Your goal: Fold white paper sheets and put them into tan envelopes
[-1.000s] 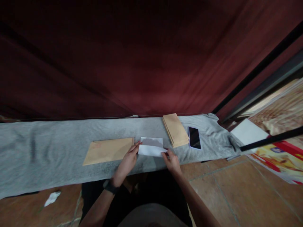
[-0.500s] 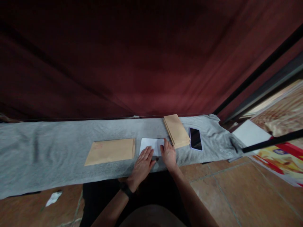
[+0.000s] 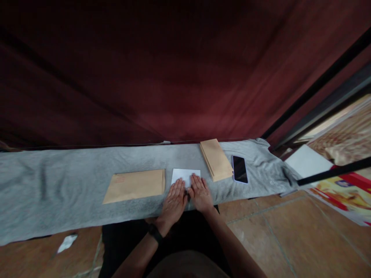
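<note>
A folded sheet of white paper [image 3: 185, 173] lies flat on the grey cloth, its near part covered by my hands. My left hand [image 3: 174, 199] rests flat on its left side, fingers stretched out. Beside it, my right hand [image 3: 200, 195] presses flat on the right side with its fingers extended. Left of the paper is a brown envelope [image 3: 135, 185] with a faint red mark at one corner. To the right sits a small stack of brown envelopes [image 3: 216, 159].
A phone [image 3: 240, 169] with a pale purple edge lies right of the stack. The grey cloth [image 3: 78, 185] covers a long narrow surface against a dark red curtain [image 3: 174, 77]. At right are a dark bar and a colourful box [image 3: 344, 195]. A white scrap [image 3: 67, 243] is on the tiled floor.
The raised flap of the paper has been folded down flat. My left hand moved right onto the paper, and my right hand shifted from its right edge to lie flat on top.
</note>
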Demonstrator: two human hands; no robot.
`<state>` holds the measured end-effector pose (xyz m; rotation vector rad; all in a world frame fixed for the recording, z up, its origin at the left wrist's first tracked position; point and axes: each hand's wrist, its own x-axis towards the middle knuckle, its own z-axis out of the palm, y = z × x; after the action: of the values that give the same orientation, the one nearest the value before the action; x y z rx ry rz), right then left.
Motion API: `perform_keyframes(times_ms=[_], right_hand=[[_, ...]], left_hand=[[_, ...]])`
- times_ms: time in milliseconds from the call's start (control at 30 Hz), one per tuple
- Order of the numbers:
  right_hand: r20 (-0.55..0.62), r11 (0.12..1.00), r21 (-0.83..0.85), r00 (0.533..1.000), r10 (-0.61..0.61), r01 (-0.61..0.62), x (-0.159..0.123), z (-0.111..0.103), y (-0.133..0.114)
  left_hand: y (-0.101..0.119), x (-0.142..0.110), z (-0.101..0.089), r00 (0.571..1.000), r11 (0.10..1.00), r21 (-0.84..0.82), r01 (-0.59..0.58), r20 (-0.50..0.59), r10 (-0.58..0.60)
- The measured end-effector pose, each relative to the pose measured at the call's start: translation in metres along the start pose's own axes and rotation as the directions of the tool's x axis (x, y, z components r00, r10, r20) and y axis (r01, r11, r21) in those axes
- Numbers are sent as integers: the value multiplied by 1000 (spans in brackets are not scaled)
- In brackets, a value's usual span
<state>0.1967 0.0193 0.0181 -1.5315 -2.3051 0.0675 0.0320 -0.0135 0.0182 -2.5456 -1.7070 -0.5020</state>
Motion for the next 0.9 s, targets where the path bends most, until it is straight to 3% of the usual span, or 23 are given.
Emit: perform_keyframes(times_ms=[133,233,433,533,767,900], right_hand=[[-40,998,-55,999,11,-14,-10,-4,22],[-73,997,-74,997,13,-18,-17,-9,24],[-32,993,30,994,-109,110,-25,-14,-15],[-21,995,34,995,-93,94,-31,-12,-23],[-2,996,-52,997,-75,74,-46,-13,7],[-4,996,-62,998,-69,69,-48,-14,12]], left_hand=[[-2,-6,-5,998,998,16,62,-26,-62],[-2,-9,-7,996,995,41,86,-23,-85],[3,-9,-9,998,995,82,55,33,-58],[3,-9,-11,997,995,90,47,60,-52],[1,-14,-20,993,993,101,65,88,-74],[3,-12,-22,995,995,64,81,60,-85]])
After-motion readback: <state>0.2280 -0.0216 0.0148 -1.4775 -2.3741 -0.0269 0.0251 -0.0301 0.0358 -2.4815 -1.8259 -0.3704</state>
